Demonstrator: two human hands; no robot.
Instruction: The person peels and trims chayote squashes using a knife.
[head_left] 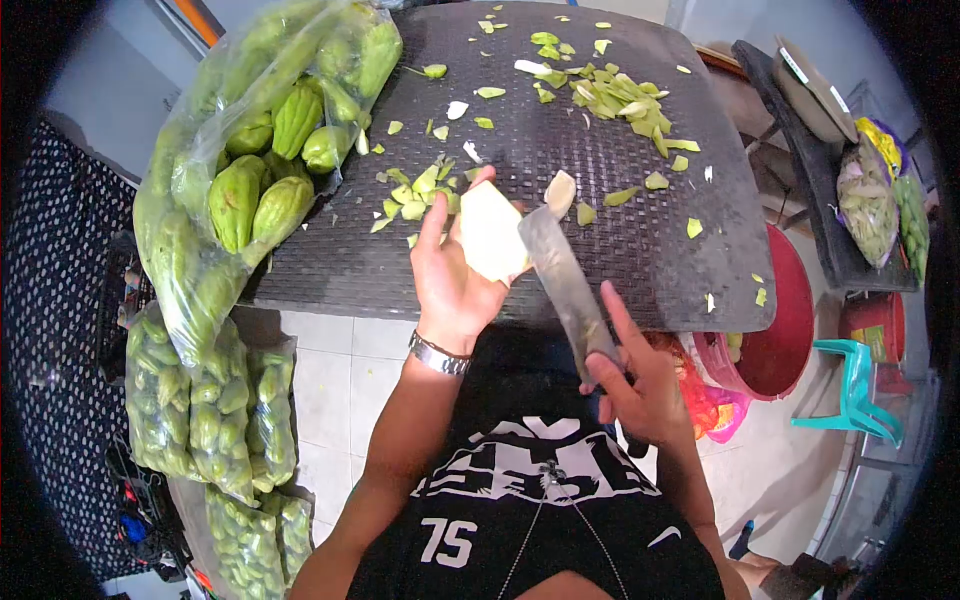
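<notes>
My left hand (455, 265), palm up with a metal watch at the wrist, holds a peeled, pale chayote (490, 232) over the near part of the dark woven table (350, 265). In my right hand (640, 385) is a broad-bladed knife (562, 280), its blade slanting up and left so that the tip is close beside the chayote. The knife's handle is hidden in my fingers, and my index finger stretches out alongside the blade. Just beyond the blade tip is a pale cut piece (560, 193). Green peelings (425, 185) lie behind my left hand.
A large clear bag of unpeeled green chayotes (180, 225) covers the table's left side. More filled bags (205, 410) stand below it. A peel heap (620, 97) lies at the back. To the right are a red tub (790, 320), a teal stool (850, 390) and a dark shelf (800, 190).
</notes>
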